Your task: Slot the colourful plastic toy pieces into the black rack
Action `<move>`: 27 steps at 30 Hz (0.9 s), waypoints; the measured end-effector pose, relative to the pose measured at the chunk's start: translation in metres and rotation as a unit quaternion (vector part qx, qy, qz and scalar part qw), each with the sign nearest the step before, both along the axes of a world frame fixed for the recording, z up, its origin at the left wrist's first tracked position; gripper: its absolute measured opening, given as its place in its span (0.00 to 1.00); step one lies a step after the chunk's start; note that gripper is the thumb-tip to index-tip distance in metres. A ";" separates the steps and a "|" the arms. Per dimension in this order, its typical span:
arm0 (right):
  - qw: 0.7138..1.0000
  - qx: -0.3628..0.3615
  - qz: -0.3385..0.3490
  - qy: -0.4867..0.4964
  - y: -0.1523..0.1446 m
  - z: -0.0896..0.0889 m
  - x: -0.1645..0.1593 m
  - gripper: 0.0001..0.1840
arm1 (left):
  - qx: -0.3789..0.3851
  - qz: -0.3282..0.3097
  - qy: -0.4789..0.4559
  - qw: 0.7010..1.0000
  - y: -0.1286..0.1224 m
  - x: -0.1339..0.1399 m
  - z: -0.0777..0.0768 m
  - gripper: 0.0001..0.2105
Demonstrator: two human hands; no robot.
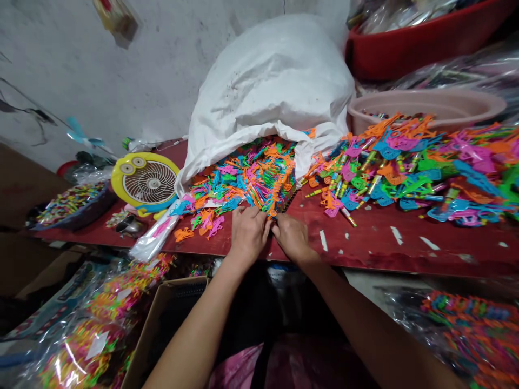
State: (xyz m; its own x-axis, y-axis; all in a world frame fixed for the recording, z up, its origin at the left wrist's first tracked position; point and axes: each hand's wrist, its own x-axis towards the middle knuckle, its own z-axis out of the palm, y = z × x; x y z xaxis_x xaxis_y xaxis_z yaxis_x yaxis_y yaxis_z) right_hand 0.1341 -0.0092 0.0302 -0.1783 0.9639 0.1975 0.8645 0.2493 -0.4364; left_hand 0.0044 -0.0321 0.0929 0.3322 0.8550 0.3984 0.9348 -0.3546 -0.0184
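Note:
My left hand [248,232] and my right hand [292,236] meet near the front of the red table [360,246]. Their fingers are curled, thumbs and fingertips almost touching over a small dark spot. What they pinch is too small to make out. Right beyond the fingertips lies a heap of small bright plastic toy pieces [259,181] in orange, blue, pink and green. It spills from the mouth of a big white sack [275,75]. A few loose orange and pink pieces [206,224] lie left of my left hand.
To the right is a pile of colourful plastic pieces with shiny tubes [389,167], before a pink basin [430,102]. At left stand a yellow fan [148,183], clear plastic bags [156,237] and a basin of small pieces [73,208]. Filled bags [77,346] lie below.

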 end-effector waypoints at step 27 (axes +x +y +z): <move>0.987 0.064 0.020 0.147 0.015 -0.031 -0.008 0.11 | 0.045 0.054 -0.125 0.990 0.027 -0.045 -0.022 0.07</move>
State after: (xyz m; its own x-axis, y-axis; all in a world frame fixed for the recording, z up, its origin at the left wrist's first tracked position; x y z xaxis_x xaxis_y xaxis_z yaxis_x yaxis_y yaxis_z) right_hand 0.1261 0.0054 -0.0012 -0.1325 0.9212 0.3659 0.6939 0.3498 -0.6294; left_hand -0.0409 -0.0051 0.0707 0.1224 0.8373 0.5328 0.9462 -0.2606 0.1920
